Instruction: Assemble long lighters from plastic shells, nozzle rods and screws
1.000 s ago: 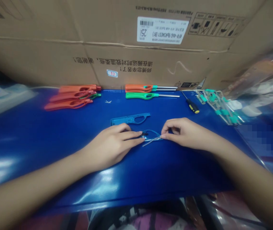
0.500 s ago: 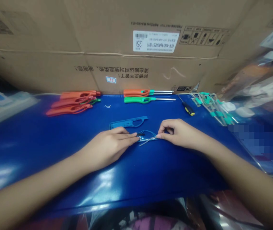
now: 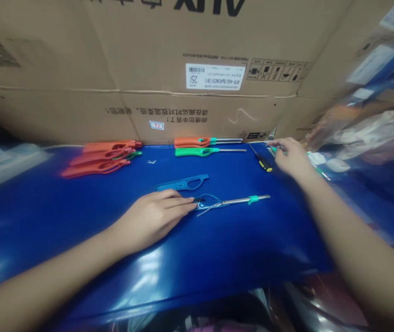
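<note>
My left hand (image 3: 152, 216) lies flat on the blue table (image 3: 217, 249), fingers stretched out. Its fingertips touch a small black part at the end of a blue lighter shell (image 3: 205, 202) with thin wires. A metal tube with a teal collar (image 3: 243, 200) sticks out to the right from that shell. A second blue shell half (image 3: 181, 184) lies just behind. My right hand (image 3: 290, 157) is at the back right, fingers curled and pinching a teal-collared tube (image 3: 272, 148) at the edge of a pile of such tubes.
A yellow-and-black screwdriver (image 3: 262, 162) lies beside my right hand. An orange lighter (image 3: 197, 140) and a green lighter (image 3: 200, 151) lie at the back centre, several orange shells (image 3: 102, 157) at the back left. Large cardboard boxes (image 3: 183, 69) wall off the rear.
My right hand let go of the assembly in the middle and moved back and right to the tube pile. The tube with the teal collar now shows. The left hand stayed put.
</note>
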